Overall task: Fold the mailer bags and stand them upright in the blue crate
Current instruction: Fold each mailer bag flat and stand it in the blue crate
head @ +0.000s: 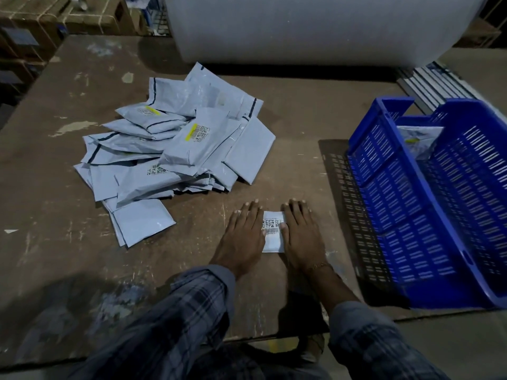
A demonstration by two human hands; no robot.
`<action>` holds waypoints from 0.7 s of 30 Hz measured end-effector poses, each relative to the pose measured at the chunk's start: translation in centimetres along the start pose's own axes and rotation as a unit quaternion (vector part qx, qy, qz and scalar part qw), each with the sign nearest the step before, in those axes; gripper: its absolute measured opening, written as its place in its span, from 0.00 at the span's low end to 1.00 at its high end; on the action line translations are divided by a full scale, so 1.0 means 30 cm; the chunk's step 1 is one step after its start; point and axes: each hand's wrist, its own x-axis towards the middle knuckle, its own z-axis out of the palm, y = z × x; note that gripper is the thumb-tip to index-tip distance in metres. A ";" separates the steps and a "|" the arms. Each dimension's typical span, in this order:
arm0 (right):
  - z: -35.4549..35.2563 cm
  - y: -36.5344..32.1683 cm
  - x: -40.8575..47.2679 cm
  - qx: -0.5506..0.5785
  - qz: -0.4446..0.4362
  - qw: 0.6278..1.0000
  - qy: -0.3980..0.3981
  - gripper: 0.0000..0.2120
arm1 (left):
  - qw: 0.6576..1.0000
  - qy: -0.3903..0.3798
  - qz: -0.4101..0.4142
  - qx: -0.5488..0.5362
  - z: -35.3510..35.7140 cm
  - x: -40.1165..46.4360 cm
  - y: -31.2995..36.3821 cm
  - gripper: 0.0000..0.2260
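A big white roll (315,26) lies across the far side of the table (55,165), the blue crate (428,215) stands at my right with one bag (419,139) upright at its far end, and a loose heap of grey bags (175,149) lies to my left. Near the table's front edge, between heap and crate, my left hand (242,237) and right hand (301,237) lie flat, fingers straight, each pressing one side of a folded bag (272,231); my grip closes on nothing, and only the barcoded strip shows between my hands.
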 end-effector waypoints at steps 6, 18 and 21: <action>0.022 0.006 0.004 -0.014 -0.016 0.999 0.027 0.26 | 1.000 0.004 0.008 0.005 0.003 0.003 -0.003 0.30; 0.039 0.002 0.044 -0.068 -0.001 0.998 -0.001 0.29 | 0.999 0.008 0.017 0.037 0.005 0.016 0.014 0.29; 0.035 -0.010 0.022 -0.053 -0.016 0.998 0.003 0.30 | 0.999 0.018 0.010 0.033 0.004 0.029 0.009 0.29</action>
